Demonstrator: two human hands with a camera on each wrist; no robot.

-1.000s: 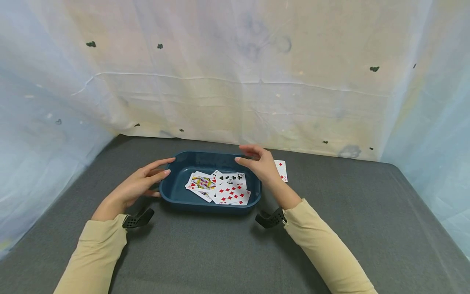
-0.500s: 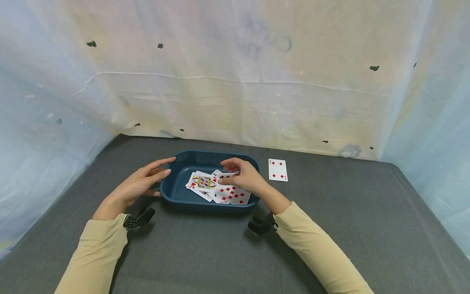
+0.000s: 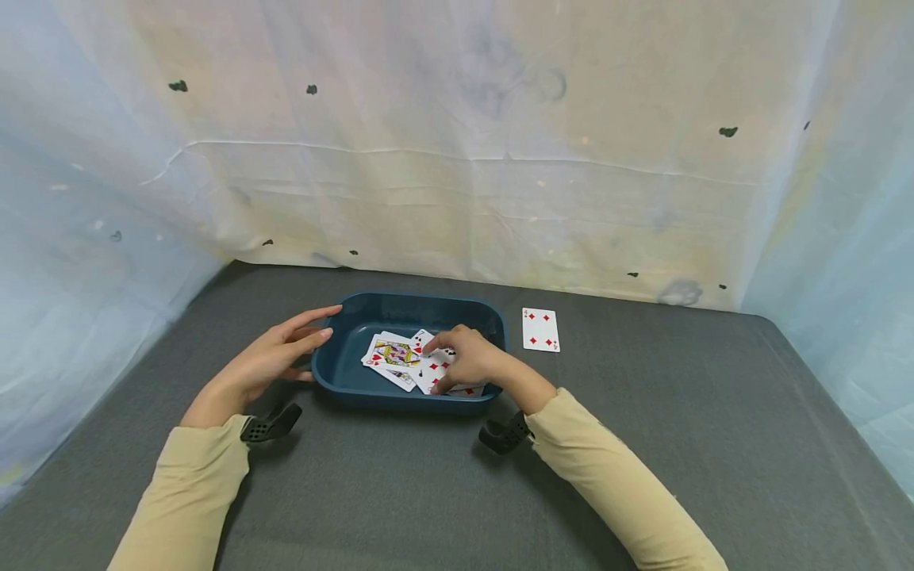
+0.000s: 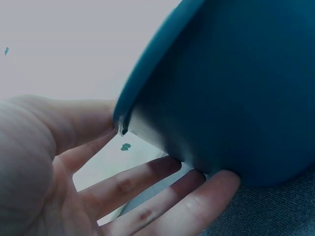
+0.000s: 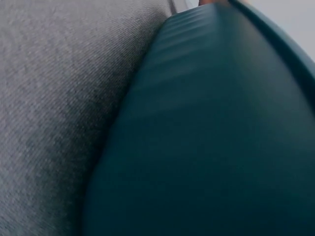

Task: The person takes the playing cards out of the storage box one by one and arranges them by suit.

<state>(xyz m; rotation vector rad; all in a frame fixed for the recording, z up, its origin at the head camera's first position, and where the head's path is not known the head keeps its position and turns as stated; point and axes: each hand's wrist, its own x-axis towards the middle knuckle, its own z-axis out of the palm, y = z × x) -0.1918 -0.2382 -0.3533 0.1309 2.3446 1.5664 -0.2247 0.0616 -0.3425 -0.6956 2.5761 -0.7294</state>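
A dark blue plastic tray (image 3: 414, 402) holds several face-up playing cards, a queen of hearts (image 3: 397, 354) among them. At the tray's left end my left hand (image 3: 267, 357) steadies it, and in the left wrist view the thumb meets the rim while extended fingers (image 4: 211, 196) touch the outer wall. My right hand (image 3: 471, 357) reaches over the right side into the tray. Its thumb and index finger are spread apart over a red diamond card (image 3: 437, 366), fingertips right at the cards. The right wrist view shows only the tray's outer wall (image 5: 197, 137), hiding the fingers.
A four of diamonds (image 3: 540, 330) lies face up on the grey cloth-covered table (image 3: 385, 492), to the right of the tray. A pale hanging sheet (image 3: 457, 198) closes off the back and both sides. Each wrist wears a black strap (image 3: 270, 424).
My right hand has moved left from beside the four of diamonds, which now lies uncovered, and down onto the cards in the tray. The left hand and tray stay put.
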